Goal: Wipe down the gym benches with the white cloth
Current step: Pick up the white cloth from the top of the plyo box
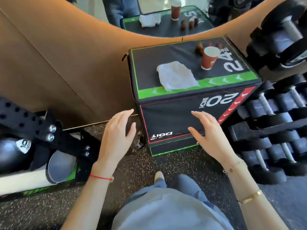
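A white cloth (176, 77) lies crumpled on top of a black padded box (174, 118) with green and red trim, near its front edge. Both my hands hover low in front of the box and hold nothing. My left hand (116, 135) is beside the box's left front corner, fingers straight and relaxed. My right hand (211, 135) is spread in front of the box's front face, below the cloth.
A red paper cup (209, 58) and some small brown items (199, 48) stand on the box behind the cloth. A dumbbell rack (272, 123) crowds the right. Black gym equipment (41, 138) lies at left. A mirror (166, 15) on the brown wall reflects the box.
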The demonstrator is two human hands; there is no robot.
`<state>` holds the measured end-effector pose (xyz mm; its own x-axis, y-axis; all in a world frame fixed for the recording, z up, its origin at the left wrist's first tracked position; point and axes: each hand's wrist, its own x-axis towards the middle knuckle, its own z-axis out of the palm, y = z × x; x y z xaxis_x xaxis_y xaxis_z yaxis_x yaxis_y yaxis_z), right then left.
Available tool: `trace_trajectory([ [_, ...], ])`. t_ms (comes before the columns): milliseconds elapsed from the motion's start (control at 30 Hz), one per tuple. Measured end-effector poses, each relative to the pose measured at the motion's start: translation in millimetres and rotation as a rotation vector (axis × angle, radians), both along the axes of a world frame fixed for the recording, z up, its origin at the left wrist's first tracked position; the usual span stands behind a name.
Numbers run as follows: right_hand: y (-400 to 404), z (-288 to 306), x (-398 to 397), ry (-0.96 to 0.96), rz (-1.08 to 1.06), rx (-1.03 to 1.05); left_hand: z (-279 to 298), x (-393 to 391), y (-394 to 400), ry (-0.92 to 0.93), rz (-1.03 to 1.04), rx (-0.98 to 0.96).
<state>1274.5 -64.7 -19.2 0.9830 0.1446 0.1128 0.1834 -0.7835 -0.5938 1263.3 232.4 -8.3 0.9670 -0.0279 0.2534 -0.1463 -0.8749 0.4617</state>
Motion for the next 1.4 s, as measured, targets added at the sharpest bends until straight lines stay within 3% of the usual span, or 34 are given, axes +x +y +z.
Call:
trace_trajectory([
  [433, 7.6, -29.2, 222.3, 0.051, 0.099, -0.079, -16.1, 153.8, -32.2, 0.094, 0.043, -0.02],
  [633, 26.3, -45.7, 312.6, 0.101, 0.209, -0.339, -21.2, 189.6, -45.2, 0.128, 0.142, -0.023],
  [767, 30.8, -52.4, 327.1, 0.115, 0.249, -0.461, -22.0, 206.6, -52.9, 0.133, 0.191, -0.024],
  [933, 24.8, -67.6, 329.2, 0.032, 0.239, -0.453, -24.1, 220.9, -61.6, 0.151, 0.217, -0.027],
  [1200, 25.1, -67.8, 315.8, -0.008, 0.206, -0.205, -27.5, 234.7, -67.7, 0.166, 0.13, -0.055],
  [1400, 11.3, -50.2, 282.4, 0.014, -0.047, -0.027, -25.8, 251.2, -56.5, 0.124, -0.041, -0.065],
])
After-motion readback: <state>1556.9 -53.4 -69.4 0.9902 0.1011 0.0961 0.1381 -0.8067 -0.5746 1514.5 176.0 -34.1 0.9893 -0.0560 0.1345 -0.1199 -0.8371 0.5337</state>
